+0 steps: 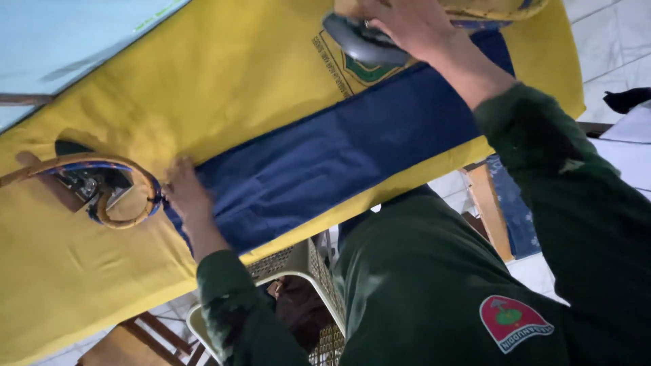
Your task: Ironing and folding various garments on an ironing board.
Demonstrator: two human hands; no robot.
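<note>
On the counter lies a yellow garment [224, 81] with a broad blue panel [325, 163], spread flat. The right hand [407, 24] is closed around the handle of what looks like a dark iron [363, 44] (partly cut off at the frame's top), resting on the crest print. The left hand [183, 190] lies open, fingers flat, pressing the cloth at the blue panel's end, beside a curved cane handle [129, 186].
</note>
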